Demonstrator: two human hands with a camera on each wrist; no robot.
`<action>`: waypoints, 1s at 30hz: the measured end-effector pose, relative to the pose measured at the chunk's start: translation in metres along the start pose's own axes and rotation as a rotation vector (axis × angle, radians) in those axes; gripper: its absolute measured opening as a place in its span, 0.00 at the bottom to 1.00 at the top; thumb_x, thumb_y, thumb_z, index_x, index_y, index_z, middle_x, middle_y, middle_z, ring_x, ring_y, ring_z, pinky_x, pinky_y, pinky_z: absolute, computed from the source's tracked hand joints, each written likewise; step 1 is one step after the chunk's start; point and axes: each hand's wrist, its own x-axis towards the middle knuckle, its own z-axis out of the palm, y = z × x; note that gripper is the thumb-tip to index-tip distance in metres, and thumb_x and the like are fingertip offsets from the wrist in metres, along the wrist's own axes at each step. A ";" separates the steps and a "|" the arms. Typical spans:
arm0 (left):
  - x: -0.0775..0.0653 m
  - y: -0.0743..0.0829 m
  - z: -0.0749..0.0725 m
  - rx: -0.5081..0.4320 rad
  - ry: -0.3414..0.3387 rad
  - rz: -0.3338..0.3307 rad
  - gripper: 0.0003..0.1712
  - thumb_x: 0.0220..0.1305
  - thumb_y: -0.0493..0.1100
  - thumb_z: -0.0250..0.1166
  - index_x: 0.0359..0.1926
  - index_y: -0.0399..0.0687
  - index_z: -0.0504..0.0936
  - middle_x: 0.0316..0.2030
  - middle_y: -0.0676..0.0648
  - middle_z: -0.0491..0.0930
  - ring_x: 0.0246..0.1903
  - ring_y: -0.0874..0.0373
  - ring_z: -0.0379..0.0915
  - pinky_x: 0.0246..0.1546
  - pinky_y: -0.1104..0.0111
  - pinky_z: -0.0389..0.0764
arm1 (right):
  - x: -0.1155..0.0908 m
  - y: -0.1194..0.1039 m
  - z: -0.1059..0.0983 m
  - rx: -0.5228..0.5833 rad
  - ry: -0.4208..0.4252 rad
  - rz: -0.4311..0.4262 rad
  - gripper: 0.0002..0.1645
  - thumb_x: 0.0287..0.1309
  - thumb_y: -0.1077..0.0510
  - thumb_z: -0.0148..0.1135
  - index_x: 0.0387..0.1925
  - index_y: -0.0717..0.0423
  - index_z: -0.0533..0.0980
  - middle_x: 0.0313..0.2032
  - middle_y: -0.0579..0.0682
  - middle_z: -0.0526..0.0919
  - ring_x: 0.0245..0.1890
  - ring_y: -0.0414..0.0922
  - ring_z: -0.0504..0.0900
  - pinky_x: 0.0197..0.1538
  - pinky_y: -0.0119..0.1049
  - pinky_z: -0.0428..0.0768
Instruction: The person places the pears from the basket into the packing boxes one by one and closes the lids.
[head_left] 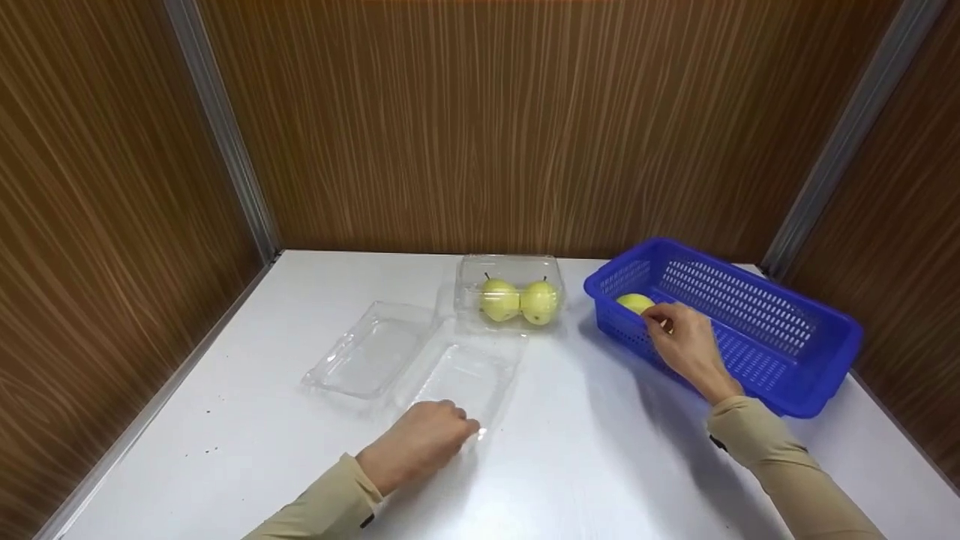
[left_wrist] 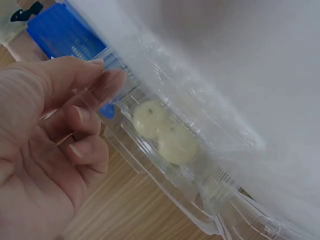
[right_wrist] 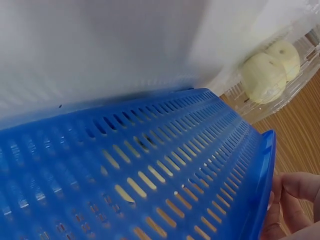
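the left hand [head_left: 424, 442] pinches the near edge of an open clear plastic clamshell [head_left: 461, 375] between thumb and index finger, its other fingers curled. the clamshell's two halves lie side by side on the white bench [head_left: 562, 450]. the right hand [head_left: 686, 341] is at the blue plastic basket [head_left: 772, 289], thumb and index finger close together beside a yellow-green pear [head_left: 634, 302] inside its left end; whether they pinch the pear, i cannot tell. behind the clamshell, a clear plastic box [head_left: 510, 268] holds two more pears [head_left: 499, 301], side by side.
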 end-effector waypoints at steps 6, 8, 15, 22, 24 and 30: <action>0.012 0.013 0.009 0.203 0.115 0.056 0.08 0.53 0.38 0.68 0.33 0.57 0.81 0.18 0.54 0.76 0.13 0.61 0.67 0.12 0.70 0.62 | 0.002 -0.001 -0.005 0.002 -0.069 0.040 0.12 0.61 0.66 0.57 0.42 0.63 0.83 0.37 0.58 0.85 0.37 0.52 0.80 0.42 0.46 0.77; 0.014 0.016 0.010 0.233 0.116 0.054 0.07 0.56 0.43 0.68 0.37 0.58 0.81 0.18 0.54 0.76 0.12 0.62 0.65 0.11 0.71 0.61 | 0.003 -0.002 -0.006 0.001 -0.107 0.066 0.12 0.62 0.64 0.57 0.43 0.63 0.83 0.38 0.58 0.85 0.39 0.52 0.80 0.44 0.49 0.78; 0.005 0.009 0.003 0.170 0.047 -0.054 0.17 0.54 0.45 0.71 0.44 0.53 0.77 0.20 0.52 0.74 0.12 0.60 0.63 0.12 0.71 0.61 | 0.011 -0.005 -0.022 -0.039 -0.188 0.071 0.15 0.64 0.61 0.55 0.46 0.64 0.82 0.41 0.61 0.86 0.41 0.55 0.82 0.47 0.54 0.79; -0.013 -0.012 -0.002 0.073 0.060 -0.147 0.12 0.52 0.29 0.66 0.32 0.46 0.73 0.21 0.49 0.71 0.14 0.58 0.65 0.12 0.71 0.66 | 0.021 -0.001 -0.043 -0.050 -0.286 0.086 0.15 0.65 0.61 0.56 0.46 0.66 0.82 0.41 0.62 0.85 0.38 0.53 0.82 0.44 0.49 0.81; -0.017 -0.016 -0.003 0.035 0.058 -0.156 0.11 0.54 0.28 0.66 0.31 0.44 0.74 0.22 0.48 0.71 0.16 0.57 0.67 0.14 0.71 0.68 | 0.024 0.000 -0.048 -0.054 -0.334 0.103 0.16 0.65 0.61 0.55 0.48 0.67 0.80 0.43 0.64 0.84 0.38 0.52 0.81 0.44 0.49 0.82; -0.019 -0.018 -0.003 -0.009 0.018 -0.149 0.10 0.55 0.27 0.66 0.31 0.46 0.82 0.24 0.48 0.75 0.19 0.58 0.69 0.18 0.71 0.71 | 0.035 -0.002 -0.057 -0.098 -0.460 0.154 0.19 0.65 0.60 0.55 0.52 0.69 0.78 0.48 0.68 0.82 0.44 0.58 0.82 0.50 0.55 0.81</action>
